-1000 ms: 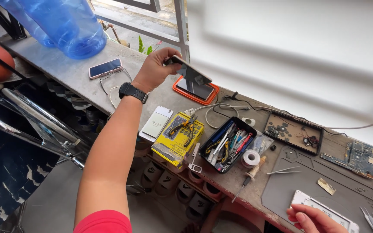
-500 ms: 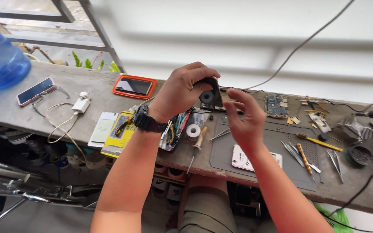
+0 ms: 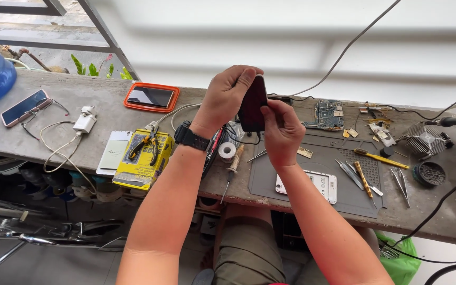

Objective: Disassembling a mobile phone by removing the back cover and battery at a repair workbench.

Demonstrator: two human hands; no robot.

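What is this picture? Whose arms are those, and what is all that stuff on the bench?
The camera sits on a person's head and looks down, so those arms are their own. The left hand and right hand hold a dark phone upright between them. Below is a long workbench. On it lie a grey work mat, a white phone, tweezers, a circuit board, a yellow box with pliers on top, and an orange-edged phone.
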